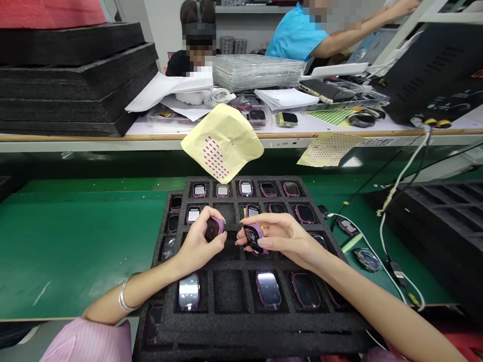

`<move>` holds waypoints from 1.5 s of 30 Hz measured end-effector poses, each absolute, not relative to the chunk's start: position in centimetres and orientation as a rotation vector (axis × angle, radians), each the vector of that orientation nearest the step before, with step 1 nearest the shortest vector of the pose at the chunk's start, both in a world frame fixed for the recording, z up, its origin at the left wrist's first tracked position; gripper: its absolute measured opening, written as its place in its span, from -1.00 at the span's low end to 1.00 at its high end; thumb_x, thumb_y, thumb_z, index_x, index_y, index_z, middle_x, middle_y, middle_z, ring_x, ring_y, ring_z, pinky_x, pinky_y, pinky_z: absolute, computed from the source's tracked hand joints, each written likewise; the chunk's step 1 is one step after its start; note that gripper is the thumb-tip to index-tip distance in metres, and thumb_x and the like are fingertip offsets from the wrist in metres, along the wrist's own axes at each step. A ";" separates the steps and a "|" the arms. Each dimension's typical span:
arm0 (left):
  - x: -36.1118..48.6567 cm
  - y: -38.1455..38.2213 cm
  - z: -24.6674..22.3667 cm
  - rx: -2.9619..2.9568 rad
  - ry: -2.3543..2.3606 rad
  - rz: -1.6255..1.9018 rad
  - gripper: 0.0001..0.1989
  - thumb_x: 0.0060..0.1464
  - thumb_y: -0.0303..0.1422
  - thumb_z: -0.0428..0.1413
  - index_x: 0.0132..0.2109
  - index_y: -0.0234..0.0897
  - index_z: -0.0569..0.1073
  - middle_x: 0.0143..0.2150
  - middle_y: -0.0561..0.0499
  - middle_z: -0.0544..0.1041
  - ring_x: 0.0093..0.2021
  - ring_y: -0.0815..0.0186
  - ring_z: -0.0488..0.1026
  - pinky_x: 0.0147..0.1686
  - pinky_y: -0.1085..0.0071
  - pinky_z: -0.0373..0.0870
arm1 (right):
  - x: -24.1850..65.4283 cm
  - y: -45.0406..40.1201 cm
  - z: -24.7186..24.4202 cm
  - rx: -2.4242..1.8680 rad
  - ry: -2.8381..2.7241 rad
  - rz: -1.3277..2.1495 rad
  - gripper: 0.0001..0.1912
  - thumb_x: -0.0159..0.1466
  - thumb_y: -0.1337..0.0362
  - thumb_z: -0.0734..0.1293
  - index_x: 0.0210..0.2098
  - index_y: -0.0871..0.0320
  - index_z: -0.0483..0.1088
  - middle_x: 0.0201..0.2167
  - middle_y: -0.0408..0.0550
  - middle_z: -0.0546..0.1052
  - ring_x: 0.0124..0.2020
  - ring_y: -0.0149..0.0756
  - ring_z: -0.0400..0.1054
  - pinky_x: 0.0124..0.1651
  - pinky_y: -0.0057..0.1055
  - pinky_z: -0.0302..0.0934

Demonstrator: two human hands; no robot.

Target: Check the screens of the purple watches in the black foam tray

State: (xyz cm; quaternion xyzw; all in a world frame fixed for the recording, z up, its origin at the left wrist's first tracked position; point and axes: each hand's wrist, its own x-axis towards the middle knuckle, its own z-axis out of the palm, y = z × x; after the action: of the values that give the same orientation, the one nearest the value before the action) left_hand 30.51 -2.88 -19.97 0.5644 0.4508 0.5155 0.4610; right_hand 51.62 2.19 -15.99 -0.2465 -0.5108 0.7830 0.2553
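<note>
My left hand (206,236) grips a purple smartwatch body (213,229) between thumb and fingers, its dark screen facing me. In my right hand (281,236) is another purple smartwatch body (254,238), tilted, with marks showing on its dark screen. Both hands hover over a black foam tray (264,322) with square pockets. Several purple smartwatch bodies sit in those pockets, such as a lit one (246,188) at the back and a dark one (305,290) in front. My hands partly hide the middle pockets.
Behind the tray runs a shelf edge (158,146) with a yellow sticker sheet (226,146) hanging down. Black foam trays (75,90) are stacked at left. White cables (385,226) and a loose watch (368,259) lie at right on the green bench (75,241). Two people work beyond.
</note>
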 end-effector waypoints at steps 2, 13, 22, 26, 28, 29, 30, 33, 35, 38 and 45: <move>30.5 -2.8 -20.0 1.392 1.111 1.266 -0.83 0.00 -0.51 0.10 -0.26 -0.21 0.28 -0.38 0.12 0.27 -0.48 0.45 0.21 -0.48 0.49 0.21 | 51.6 2.1 -15.9 -0.659 -1.376 2.120 -0.61 0.12 0.36 0.48 -0.05 0.22 0.48 -0.21 0.13 0.59 -0.12 -0.07 0.49 -0.06 -0.13 0.38; 30.4 -2.9 -19.9 1.347 1.081 1.332 -0.81 0.04 -0.42 0.14 -0.23 -0.23 0.26 -0.36 0.11 0.28 -0.54 0.49 0.19 -0.57 0.53 0.19 | 51.7 1.9 -15.3 -0.601 -1.357 2.077 -0.62 0.13 0.37 0.47 -0.04 0.20 0.48 -0.18 0.10 0.58 -0.14 -0.09 0.50 -0.09 -0.18 0.40; 30.4 -2.8 -20.1 1.335 1.060 1.323 -0.82 0.07 -0.40 0.12 -0.21 -0.22 0.25 -0.37 0.12 0.28 -0.62 0.55 0.13 -0.66 0.57 0.11 | 51.9 2.1 -15.3 -0.592 -1.333 2.033 -0.64 0.16 0.38 0.45 -0.03 0.21 0.47 -0.19 0.10 0.58 -0.14 -0.11 0.51 -0.08 -0.21 0.40; 30.4 -2.9 -20.0 1.323 1.066 1.377 -0.81 0.06 -0.39 0.14 -0.24 -0.23 0.25 -0.37 0.12 0.28 -0.60 0.53 0.14 -0.64 0.57 0.14 | 51.9 2.0 -15.0 -0.578 -1.318 2.023 -0.66 0.16 0.38 0.44 -0.05 0.20 0.48 -0.19 0.10 0.58 -0.15 -0.12 0.51 -0.07 -0.24 0.39; 30.4 -3.0 -20.0 1.315 1.050 1.401 -0.82 0.07 -0.39 0.14 -0.23 -0.22 0.25 -0.36 0.12 0.27 -0.59 0.53 0.16 -0.64 0.57 0.14 | 52.1 1.9 -14.8 -0.547 -1.302 2.031 -0.65 0.16 0.36 0.44 -0.04 0.20 0.47 -0.20 0.10 0.58 -0.15 -0.11 0.51 -0.10 -0.24 0.40; 30.4 -3.1 -20.0 1.324 1.035 1.410 -0.82 0.08 -0.40 0.13 -0.22 -0.22 0.24 -0.36 0.12 0.26 -0.59 0.54 0.16 -0.65 0.58 0.14 | 52.1 1.8 -14.8 -0.520 -1.300 2.043 -0.65 0.16 0.35 0.45 -0.04 0.19 0.47 -0.20 0.10 0.58 -0.15 -0.10 0.50 -0.11 -0.24 0.40; 30.4 -3.1 -20.0 1.343 1.020 1.417 -0.83 0.09 -0.41 0.12 -0.22 -0.22 0.24 -0.36 0.12 0.25 -0.59 0.54 0.17 -0.65 0.58 0.14 | 52.2 1.8 -14.7 -0.495 -1.302 2.054 -0.64 0.16 0.35 0.45 -0.04 0.19 0.47 -0.19 0.10 0.58 -0.15 -0.09 0.50 -0.13 -0.22 0.40; 30.5 -3.3 -19.9 1.403 1.017 1.400 -0.84 0.08 -0.44 0.12 -0.24 -0.23 0.25 -0.37 0.12 0.25 -0.58 0.54 0.19 -0.63 0.58 0.16 | 52.3 1.7 -14.9 -0.468 -1.319 2.065 -0.65 0.17 0.37 0.43 -0.03 0.18 0.46 -0.17 0.10 0.57 -0.13 -0.06 0.49 -0.11 -0.17 0.40; 30.6 -3.2 -19.8 1.362 1.046 1.340 -0.83 0.09 -0.42 0.13 -0.23 -0.23 0.25 -0.39 0.14 0.26 -0.60 0.55 0.20 -0.65 0.59 0.15 | 52.1 1.8 -15.1 -0.496 -1.315 2.080 -0.66 0.20 0.38 0.41 -0.01 0.19 0.45 -0.16 0.11 0.57 -0.12 -0.06 0.49 -0.08 -0.15 0.39; 30.7 -2.9 -19.6 1.212 1.052 1.221 -0.75 0.09 -0.37 0.14 -0.14 -0.21 0.23 -0.45 0.19 0.29 -0.69 0.56 0.19 -0.71 0.59 0.13 | 51.7 2.2 -15.6 -0.565 -1.277 2.143 -0.68 0.27 0.36 0.36 0.03 0.19 0.40 -0.11 0.12 0.55 -0.06 -0.07 0.47 -0.02 -0.15 0.36; 30.5 -2.3 -19.6 0.902 0.808 1.196 -0.65 0.04 -0.42 0.09 0.02 -0.25 0.33 -0.19 -0.03 0.42 -0.22 0.26 0.44 -0.38 0.38 0.49 | 51.5 2.7 -16.1 -0.682 -1.194 2.252 -0.64 0.35 0.33 0.26 0.13 0.21 0.30 0.03 0.18 0.46 -0.01 -0.04 0.44 0.05 -0.11 0.31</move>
State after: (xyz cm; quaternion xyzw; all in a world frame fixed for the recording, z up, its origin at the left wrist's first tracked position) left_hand 30.49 -2.31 -19.59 0.3985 0.3571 0.5285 0.6590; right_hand 51.51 2.69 -16.09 -0.2503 -0.4383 0.8266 0.2489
